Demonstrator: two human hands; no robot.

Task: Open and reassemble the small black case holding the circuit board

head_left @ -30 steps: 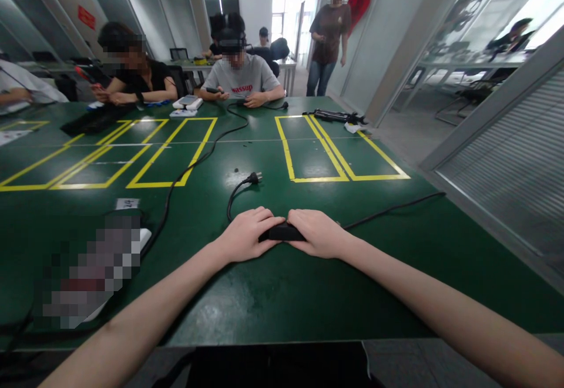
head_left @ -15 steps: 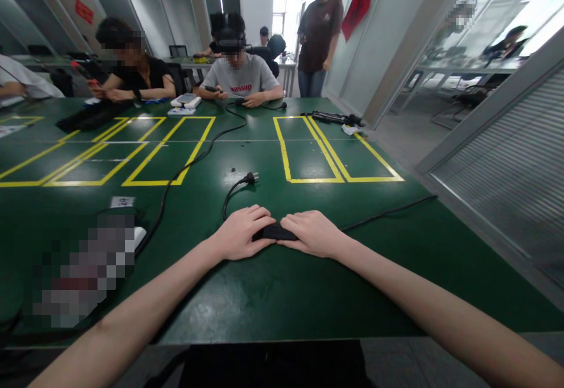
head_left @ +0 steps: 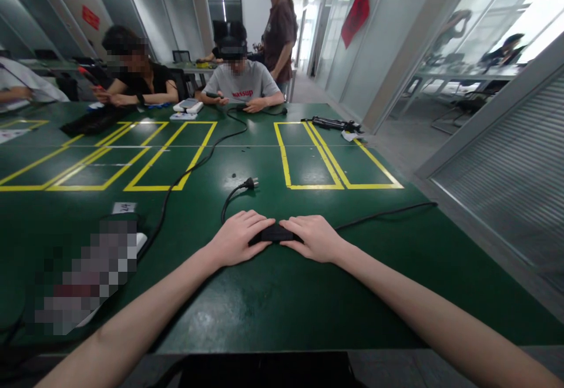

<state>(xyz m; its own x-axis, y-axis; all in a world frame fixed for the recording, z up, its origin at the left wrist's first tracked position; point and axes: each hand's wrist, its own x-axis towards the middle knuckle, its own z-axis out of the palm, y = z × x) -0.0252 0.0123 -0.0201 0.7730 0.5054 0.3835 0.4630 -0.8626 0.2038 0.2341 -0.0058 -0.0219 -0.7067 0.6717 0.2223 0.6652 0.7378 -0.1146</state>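
In the head view, we observe that the black adapter (head_left: 277,233) lies on the table (head_left: 220,311) in front of us, near its close edge, spanning the gap between our two hands. Our left hand (head_left: 240,238) is clamped on its left end and our right hand (head_left: 315,238) on its right end; in each, the thumb bears on the near side and the fingers (head_left: 255,220) wrap the far side. Compared with one second ago, the grip is essentially unaltered, with the fingertips of the two hands slightly farther apart; we judge the work in hand to be a steady hold. The principal change is in the background: a person in a brown shirt (head_left: 281,36) now stands behind the seated co-worker (head_left: 242,83). A short cord (head_left: 224,206) curves from beside our left hand to a plug (head_left: 252,183), which points right, and a cable (head_left: 383,213) leads right from our right hand; both cord entries are covered by the hands. As to containers, we identify none with readable contents; the dark flat article (head_left: 94,119) at far left may be a bag, but we cannot tell.
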